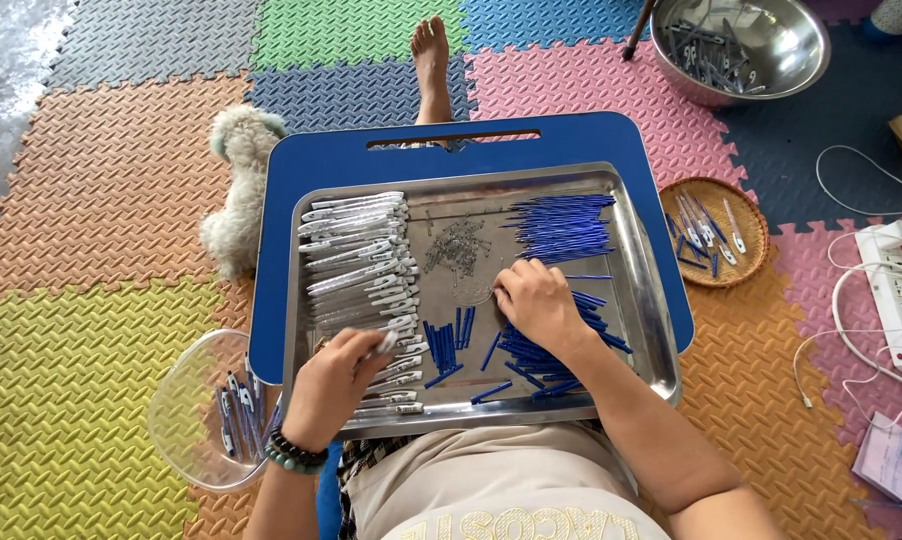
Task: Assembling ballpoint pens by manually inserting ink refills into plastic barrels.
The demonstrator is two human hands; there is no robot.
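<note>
- Left hand (331,385) pinched one clear pen barrel (386,345) by its end, at the near end of the barrel row on the metal tray (646,300).
- Right hand (536,300) curled fingers-down over the small springs (459,250) (whether it gripped one, I couldn't tell).
- Barrel looked light, stiff, slippery: best pinched mid-shaft.

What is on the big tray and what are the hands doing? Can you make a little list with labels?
Tray: metal tray on a blue lap table
Left side: rows of white pen barrels
Middle: pile of small springs
Right side: blue refills
Left hand: fingers hold a white barrel
Right hand: rests on loose blue pieces
Nearby: steel bowl, wicker basket, clear bowl
</note>
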